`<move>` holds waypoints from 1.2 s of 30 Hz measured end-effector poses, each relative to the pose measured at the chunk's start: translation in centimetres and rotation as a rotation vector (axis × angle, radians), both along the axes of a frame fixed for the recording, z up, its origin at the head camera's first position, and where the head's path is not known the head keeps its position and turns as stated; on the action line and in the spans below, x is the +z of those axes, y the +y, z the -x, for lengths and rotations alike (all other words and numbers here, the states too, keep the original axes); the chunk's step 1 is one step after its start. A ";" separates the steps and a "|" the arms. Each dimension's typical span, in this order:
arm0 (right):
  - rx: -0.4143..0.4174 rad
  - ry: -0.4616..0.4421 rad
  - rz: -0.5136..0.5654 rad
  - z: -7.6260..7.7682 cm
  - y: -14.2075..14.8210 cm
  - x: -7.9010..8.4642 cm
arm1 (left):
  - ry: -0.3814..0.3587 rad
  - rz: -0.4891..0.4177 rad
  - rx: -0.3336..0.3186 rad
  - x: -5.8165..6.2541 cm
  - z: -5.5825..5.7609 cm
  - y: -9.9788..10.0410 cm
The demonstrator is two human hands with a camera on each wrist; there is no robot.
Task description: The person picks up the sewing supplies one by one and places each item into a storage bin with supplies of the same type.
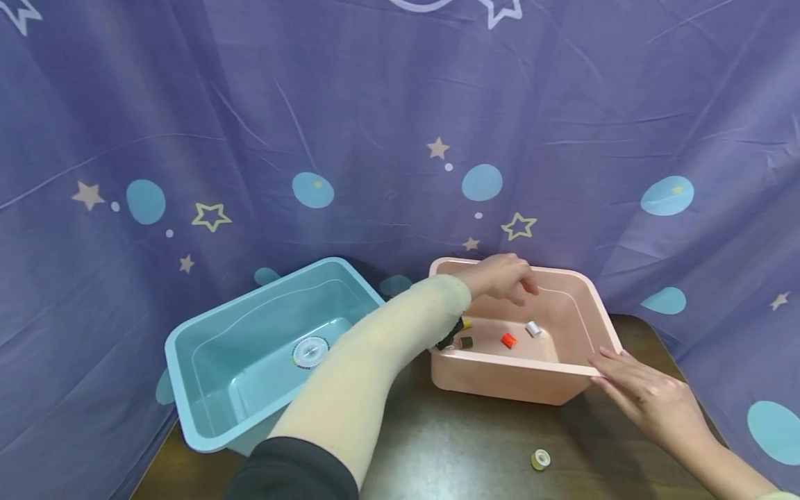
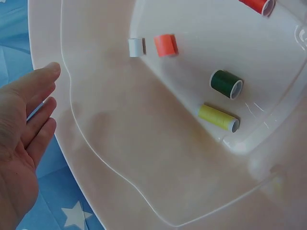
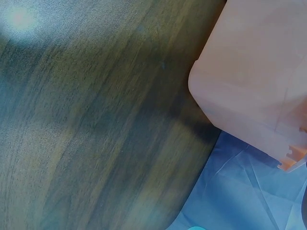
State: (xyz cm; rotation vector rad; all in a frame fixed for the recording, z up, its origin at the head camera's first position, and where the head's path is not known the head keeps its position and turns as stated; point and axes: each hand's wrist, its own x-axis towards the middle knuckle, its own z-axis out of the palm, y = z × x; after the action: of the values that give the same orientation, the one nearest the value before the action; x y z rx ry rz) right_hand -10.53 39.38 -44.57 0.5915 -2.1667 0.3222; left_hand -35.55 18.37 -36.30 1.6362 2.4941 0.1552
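Note:
My left hand (image 1: 502,278) reaches over the far rim of a pink bin (image 1: 500,378), fingers loosely extended and holding nothing. In the left wrist view, that left hand (image 2: 24,124) is beside the bin's wall, above the thread spools. Inside the bin lie a white spool (image 2: 136,47), an orange spool (image 2: 165,45), a green spool (image 2: 226,84), a yellow spool (image 2: 218,118) and a red spool (image 2: 260,5). My right hand (image 1: 653,396) grips the bin's front right corner, fingers over the rim and thumb outside. The right wrist view shows the bin's outer wall (image 3: 249,72).
A blue bin (image 1: 206,443) stands to the left, with a round wheel of pins (image 1: 310,352) on its floor. My left arm covers part of it. One pale yellow thread spool (image 1: 540,460) stands on the brown wooden table (image 1: 450,444). A purple patterned curtain (image 1: 387,125) hangs behind.

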 end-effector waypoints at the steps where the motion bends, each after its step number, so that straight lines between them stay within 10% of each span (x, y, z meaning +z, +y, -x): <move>1: -0.001 0.000 0.000 0.0 0.0 0.0 | -0.003 0.002 0.003 0.0 0.0 0.0; 36: 0.003 -0.007 -0.003 -0.2 -0.1 0.1 | -0.022 -0.098 0.003 4.8 -6.1 -7.6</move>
State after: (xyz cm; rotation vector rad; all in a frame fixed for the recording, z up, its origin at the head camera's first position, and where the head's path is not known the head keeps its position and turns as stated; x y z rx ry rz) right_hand -10.32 39.31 -44.51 0.5959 -2.1736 0.3229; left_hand -29.46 10.81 -31.51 1.6584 2.5097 0.2988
